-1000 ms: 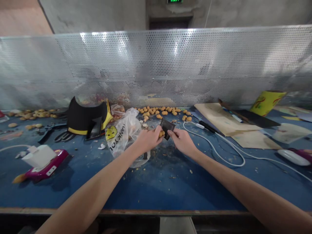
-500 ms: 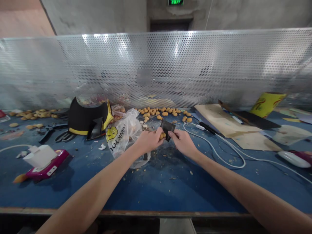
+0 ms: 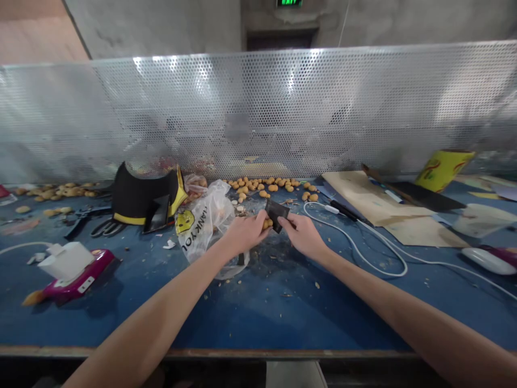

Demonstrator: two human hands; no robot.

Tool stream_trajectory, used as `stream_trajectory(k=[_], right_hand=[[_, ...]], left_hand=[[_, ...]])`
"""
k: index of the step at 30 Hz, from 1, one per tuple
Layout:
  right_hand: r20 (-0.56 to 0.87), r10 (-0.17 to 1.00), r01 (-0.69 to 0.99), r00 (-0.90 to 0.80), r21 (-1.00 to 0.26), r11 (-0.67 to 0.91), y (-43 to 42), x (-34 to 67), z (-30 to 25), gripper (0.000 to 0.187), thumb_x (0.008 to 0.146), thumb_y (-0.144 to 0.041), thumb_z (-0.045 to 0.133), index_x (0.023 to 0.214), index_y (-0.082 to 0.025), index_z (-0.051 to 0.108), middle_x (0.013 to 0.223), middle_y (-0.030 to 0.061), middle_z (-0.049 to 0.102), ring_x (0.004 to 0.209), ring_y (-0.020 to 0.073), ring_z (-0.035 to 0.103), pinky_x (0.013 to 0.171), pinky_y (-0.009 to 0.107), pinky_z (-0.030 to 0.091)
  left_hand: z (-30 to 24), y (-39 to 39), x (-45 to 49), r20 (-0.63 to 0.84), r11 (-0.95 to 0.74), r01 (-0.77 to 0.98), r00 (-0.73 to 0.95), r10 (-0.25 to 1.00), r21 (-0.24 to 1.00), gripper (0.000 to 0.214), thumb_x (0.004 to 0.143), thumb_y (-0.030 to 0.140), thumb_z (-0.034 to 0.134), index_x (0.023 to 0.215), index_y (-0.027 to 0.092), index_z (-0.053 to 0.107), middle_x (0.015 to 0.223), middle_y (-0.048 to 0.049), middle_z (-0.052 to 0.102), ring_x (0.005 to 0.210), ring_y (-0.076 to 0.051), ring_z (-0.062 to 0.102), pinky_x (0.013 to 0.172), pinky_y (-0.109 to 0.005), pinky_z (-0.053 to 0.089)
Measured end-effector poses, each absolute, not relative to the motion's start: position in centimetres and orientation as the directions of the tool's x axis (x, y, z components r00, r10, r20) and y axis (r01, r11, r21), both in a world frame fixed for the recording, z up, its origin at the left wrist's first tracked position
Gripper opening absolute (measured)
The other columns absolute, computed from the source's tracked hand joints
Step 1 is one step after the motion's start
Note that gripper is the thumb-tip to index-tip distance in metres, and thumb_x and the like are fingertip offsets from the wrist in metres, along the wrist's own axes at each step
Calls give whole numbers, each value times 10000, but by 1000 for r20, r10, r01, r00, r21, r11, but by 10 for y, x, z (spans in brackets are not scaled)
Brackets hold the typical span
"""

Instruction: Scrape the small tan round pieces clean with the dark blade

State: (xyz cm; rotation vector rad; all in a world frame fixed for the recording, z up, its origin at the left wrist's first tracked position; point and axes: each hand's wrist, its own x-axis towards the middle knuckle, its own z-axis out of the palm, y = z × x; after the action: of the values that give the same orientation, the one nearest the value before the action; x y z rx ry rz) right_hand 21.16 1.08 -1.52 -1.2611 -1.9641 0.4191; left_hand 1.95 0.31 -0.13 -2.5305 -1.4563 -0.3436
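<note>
My left hand (image 3: 245,233) is closed round a small orange-yellow nut-like piece (image 3: 266,223) at its fingertips. My right hand (image 3: 304,235) pinches a dark flat blade-like tool (image 3: 277,212) whose edge rests against that piece. Both hands meet above the blue table (image 3: 258,307), just right of a clear plastic bag (image 3: 204,222) with a yellow smiley face. A scatter of the same orange pieces (image 3: 270,186) lies behind the hands by the mesh screen.
A perforated metal screen (image 3: 258,108) runs along the table's back. At left are a black and yellow cap (image 3: 143,198), scissors (image 3: 105,227), a pink device with a white box (image 3: 70,268) and more orange pieces (image 3: 52,191). At right lie a white cable (image 3: 363,250), cardboard sheets (image 3: 375,207) and a yellow packet (image 3: 442,170).
Hardly anything differs: both hands stay together with the tool against the piece, shifting only slightly.
</note>
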Motion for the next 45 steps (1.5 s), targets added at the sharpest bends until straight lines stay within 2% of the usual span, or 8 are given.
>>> stream_trajectory(k=[12,16,22,28,33,45], right_hand=[[412,883,636,-223,-625,453,12,212,-16,338,931,-391,439,666,-198,519,469,-28,440,464,140,443,492,256,292],[425,875,630,-232,-620,468,10,212,-13,331,929,-384,432,676,-195,532,498,-15,476,491,148,461,504,261,305],[412,878,628,-244,-622,467,10,212,-13,337,928,-396,429,670,-199,520,476,-17,470,487,156,466,503,263,307],[402,882,636,-247,-619,461,10,212,-14,322,931,-386,430,697,-195,543,493,-19,478,488,150,458,503,263,298],[422,877,648,-228,-607,460,10,211,-14,341,924,-387,442,647,-198,505,495,-20,462,499,145,446,514,262,294],[417,876,638,-242,-612,467,9,211,-13,327,928,-390,428,682,-198,529,484,-26,456,483,147,446,503,264,296]], left_hand=[[-2,4,18,309,-478,877,470,827,-55,326,977,402,368,1134,137,474,851,-127,710,720,-273,693,623,-331,470],[-3,3,20,309,-494,867,488,817,-62,322,969,405,386,1127,140,478,835,-129,709,741,-285,697,641,-340,480],[-3,4,19,313,-500,866,482,818,-27,313,969,402,392,1128,144,472,850,-124,713,743,-279,698,652,-335,479],[-3,4,19,302,-500,864,493,816,-60,305,969,401,391,1129,153,471,834,-114,714,755,-285,699,650,-330,473],[-3,4,19,324,-484,874,469,822,-37,310,977,400,370,1125,146,468,852,-124,715,741,-279,697,634,-326,470],[-3,4,19,322,-511,860,480,816,12,333,966,406,368,1123,139,492,844,-145,706,735,-280,686,657,-348,473]])
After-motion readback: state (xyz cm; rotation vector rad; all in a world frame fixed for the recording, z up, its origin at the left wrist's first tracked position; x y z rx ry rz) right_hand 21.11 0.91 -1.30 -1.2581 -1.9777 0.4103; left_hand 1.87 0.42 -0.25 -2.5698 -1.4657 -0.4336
